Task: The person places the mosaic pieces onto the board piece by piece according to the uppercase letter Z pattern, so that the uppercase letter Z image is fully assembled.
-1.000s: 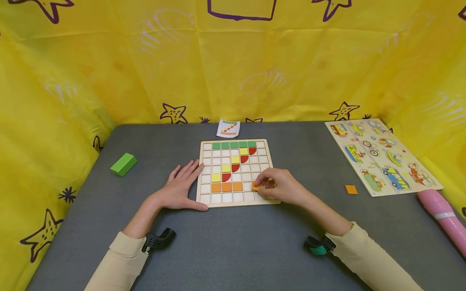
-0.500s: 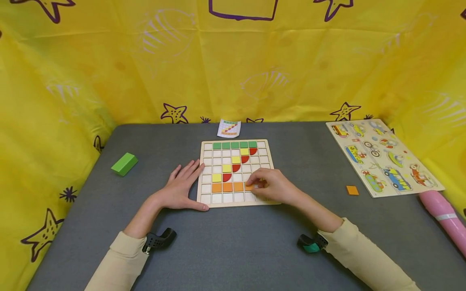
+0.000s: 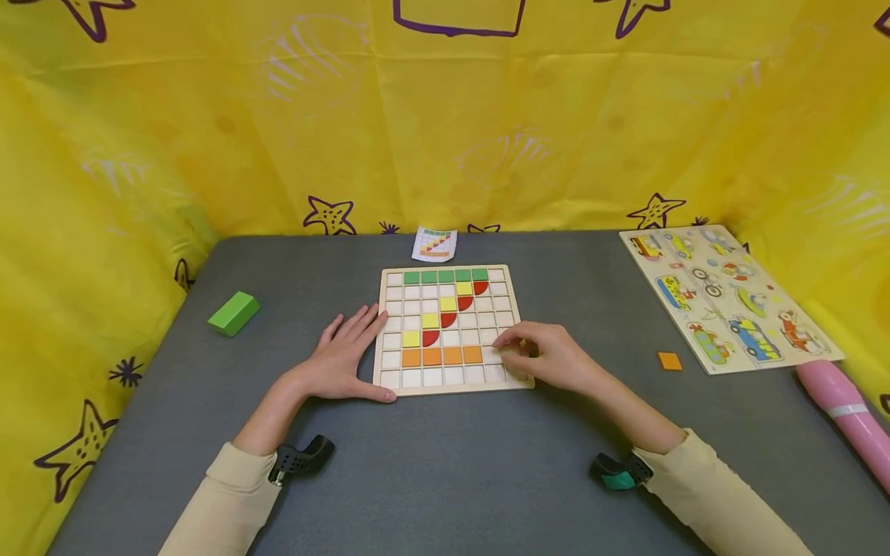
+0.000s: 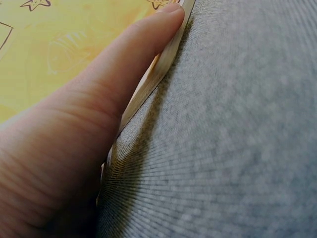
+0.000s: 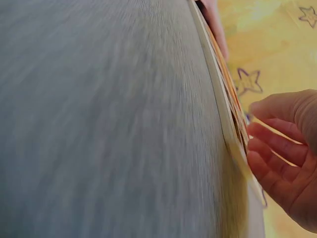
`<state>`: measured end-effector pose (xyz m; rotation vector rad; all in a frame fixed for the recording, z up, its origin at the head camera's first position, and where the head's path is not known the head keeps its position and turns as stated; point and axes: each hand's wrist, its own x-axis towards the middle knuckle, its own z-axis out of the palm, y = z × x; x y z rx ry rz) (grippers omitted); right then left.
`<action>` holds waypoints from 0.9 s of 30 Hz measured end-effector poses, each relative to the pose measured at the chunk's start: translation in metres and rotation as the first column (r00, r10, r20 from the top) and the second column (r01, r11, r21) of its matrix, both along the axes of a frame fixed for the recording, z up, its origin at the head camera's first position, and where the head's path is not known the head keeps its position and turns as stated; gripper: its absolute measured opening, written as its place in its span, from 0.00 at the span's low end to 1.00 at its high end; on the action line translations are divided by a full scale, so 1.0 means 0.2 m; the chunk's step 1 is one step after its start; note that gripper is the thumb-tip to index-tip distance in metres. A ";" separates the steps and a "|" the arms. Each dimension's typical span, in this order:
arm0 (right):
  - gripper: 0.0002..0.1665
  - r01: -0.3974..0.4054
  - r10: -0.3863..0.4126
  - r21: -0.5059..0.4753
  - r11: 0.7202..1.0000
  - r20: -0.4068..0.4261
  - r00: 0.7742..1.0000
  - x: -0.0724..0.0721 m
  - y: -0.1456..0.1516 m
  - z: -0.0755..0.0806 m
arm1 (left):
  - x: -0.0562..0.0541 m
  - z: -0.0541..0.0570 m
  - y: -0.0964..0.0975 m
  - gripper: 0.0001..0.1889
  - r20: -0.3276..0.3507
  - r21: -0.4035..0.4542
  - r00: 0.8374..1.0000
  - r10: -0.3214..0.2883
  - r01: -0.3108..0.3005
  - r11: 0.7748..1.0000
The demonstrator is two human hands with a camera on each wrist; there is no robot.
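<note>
A wooden grid board (image 3: pixel 457 391) lies in the middle of the table, with colored tiles in some of its cells. Green squares (image 3: pixel 445 276) line the top row; yellow squares (image 3: pixel 430 320) and red quarter-round tiles (image 3: pixel 448 320) step down diagonally. Below them runs a row of several orange squares (image 3: pixel 452 356). My left hand (image 3: pixel 338 364) rests spread along the board's left side, its thumb (image 4: pixel 133 47) against the near edge. Over the board's right part, my right hand (image 3: pixel 545 357) has loosely bent fingers (image 5: pixel 277 146) apart from the thumb, with nothing between them.
A small pattern card (image 3: pixel 435 244) lies behind the board. One loose orange square (image 3: pixel 670 361) is on the right, beside a vehicle puzzle board (image 3: pixel 730 301) and a pink cylindrical object (image 3: pixel 844 409). A green block (image 3: pixel 234 313) sits at left. Yellow cloth surrounds the table.
My right hand carried an orange square left to the end of the orange row, let go of it there and drew back right. My left hand has stayed in place.
</note>
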<state>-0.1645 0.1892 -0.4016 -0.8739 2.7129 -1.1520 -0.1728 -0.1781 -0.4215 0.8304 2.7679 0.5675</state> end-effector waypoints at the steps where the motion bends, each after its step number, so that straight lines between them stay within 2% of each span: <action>1: 0.11 0.016 -0.016 0.007 1.000 -0.005 1.000 0.01 0.03 0.00 | 0.00 0.00 0.00 0.67 0.001 -0.001 1.000 0.001 -0.001 1.000; 9: 0.15 0.140 -0.138 0.057 0.989 -0.024 0.990 0.06 0.29 0.01 | -0.01 -0.01 0.00 0.68 0.005 -0.014 1.000 0.007 -0.007 1.000; 15: 0.16 0.245 -0.227 0.107 0.964 -0.157 0.961 0.10 0.49 0.01 | -0.01 -0.01 0.00 0.67 0.021 -0.018 1.000 0.011 -0.010 1.000; 22: 0.22 0.307 -0.259 0.179 0.935 -0.249 0.933 0.14 0.67 0.02 | 0.00 0.00 0.00 0.67 0.021 -0.009 1.000 0.006 -0.006 1.000; 25: 0.24 0.336 -0.281 0.203 0.920 -0.261 0.924 0.15 0.73 0.03 | 0.00 0.00 0.00 0.67 0.017 -0.008 1.000 0.004 -0.004 1.000; 27: 0.25 0.355 -0.300 0.236 0.905 -0.239 0.923 0.16 0.76 0.03 | 0.00 0.01 0.00 0.67 0.018 -0.009 1.000 0.004 -0.004 1.000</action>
